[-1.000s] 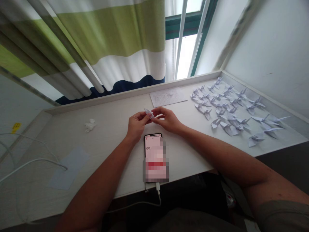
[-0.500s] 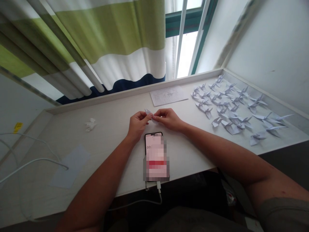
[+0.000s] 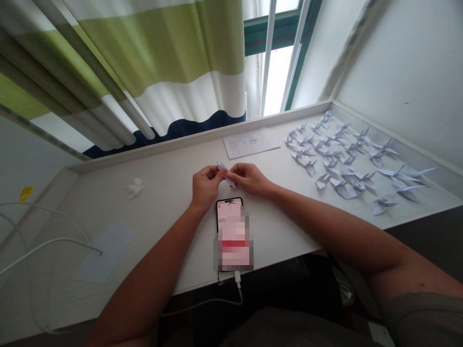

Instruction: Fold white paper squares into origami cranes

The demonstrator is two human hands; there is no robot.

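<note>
Between my two hands is a small piece of folded white paper [image 3: 230,181], held over the middle of the table. My left hand [image 3: 207,184] pinches its left side between thumb and fingers. From the other side, my right hand [image 3: 252,179] grips it with thumb and forefinger, the fingertips of both hands close together. One pointed tip of the paper sticks up above the thumbs, and another part hangs below them. The fingers hide much of its middle. Just below the hands lies a phone [image 3: 233,231] with a lit pink screen, partly blurred.
Many folded paper cranes [image 3: 340,156] cover the table's right side. A printed sheet [image 3: 251,143] lies at the back. On the left are a crumpled tissue [image 3: 135,188], flat white paper [image 3: 104,253] and white cables [image 3: 54,241]. A charging cable [image 3: 238,279] runs from the phone.
The folded paper has turned slightly between my fingers, and more of its lower part shows below my thumbs. Both hands keep their pinch. The whole view has shifted a little.
</note>
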